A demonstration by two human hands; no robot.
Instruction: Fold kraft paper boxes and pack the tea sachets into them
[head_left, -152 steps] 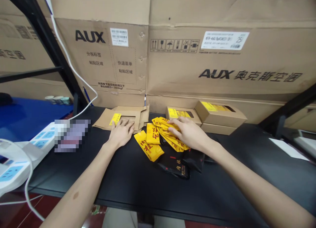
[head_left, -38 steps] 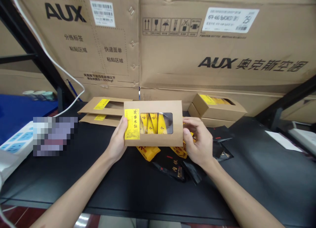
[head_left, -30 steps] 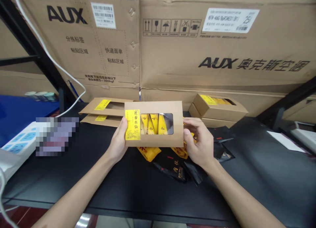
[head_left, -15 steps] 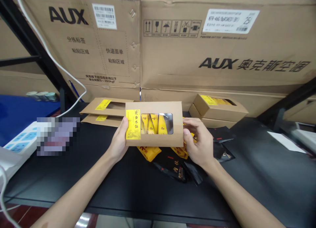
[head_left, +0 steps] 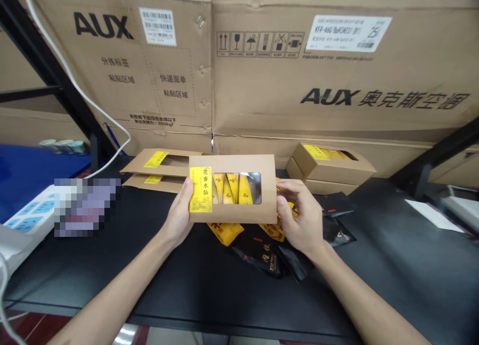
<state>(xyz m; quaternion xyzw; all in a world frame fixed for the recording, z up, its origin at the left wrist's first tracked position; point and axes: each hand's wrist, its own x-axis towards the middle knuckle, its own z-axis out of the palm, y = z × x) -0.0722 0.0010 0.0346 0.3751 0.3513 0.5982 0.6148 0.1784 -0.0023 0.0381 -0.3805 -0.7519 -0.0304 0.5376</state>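
Note:
A brown kraft gift box [head_left: 232,163] is held up over the table, its window side toward me. Yellow sachets [head_left: 234,188] stand inside, visible through the window, and a yellow label [head_left: 201,190] covers the left part. My left hand [head_left: 179,213] grips the left end, thumb on the front. At the right end, my right hand [head_left: 301,215] is closed with its thumb and fingers against the edge. Behind and below the box lie loose yellow packets [head_left: 225,233], partly hidden. Black packets [head_left: 258,255] lie in front of them, with another black packet [head_left: 337,230] right of my right hand.
Flattened kraft boxes [head_left: 149,160] lie at the back left. Two kraft boxes [head_left: 329,168] are stacked at the back right against large cardboard cartons [head_left: 262,105]. A white power strip [head_left: 30,215] and cable [head_left: 93,103] sit left. White paper [head_left: 430,214] lies right.
Earlier, my left hand rested on the flattened boxes and my right hand on the yellow packets. Both hands now hold a filled kraft box; over the last second it has barely moved.

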